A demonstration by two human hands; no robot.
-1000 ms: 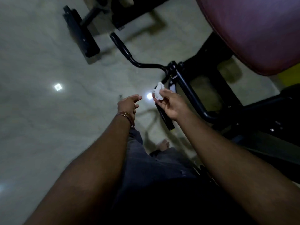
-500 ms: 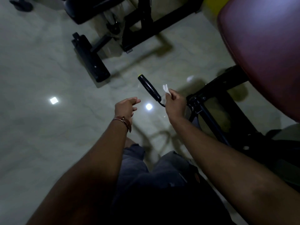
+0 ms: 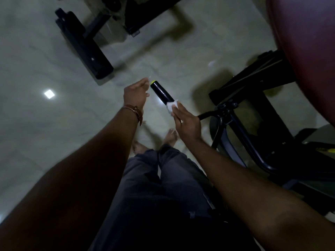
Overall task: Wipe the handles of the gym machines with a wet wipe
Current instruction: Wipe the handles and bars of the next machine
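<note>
A black machine handle (image 3: 161, 93) with a yellow-green end cap points up and to the left at the middle of the head view. A crumpled white wet wipe (image 3: 171, 106) lies against the handle's lower part, under the fingers of my right hand (image 3: 188, 122), which holds it there. My left hand (image 3: 135, 94), with a brown band at the wrist, hovers just left of the handle's tip, its fingers loosely bent and holding nothing. How the right fingers wrap the handle is hidden.
The handle's black bar runs right into a dark machine frame (image 3: 241, 129) under a maroon padded seat (image 3: 308, 51). A black bench foot (image 3: 85, 46) lies on the pale glossy floor at upper left. My bare feet (image 3: 170, 135) stand below the handle.
My right hand has brought the wipe down against the handle's lower part. My left hand has moved up next to the handle's tip. The camera view has shifted.
</note>
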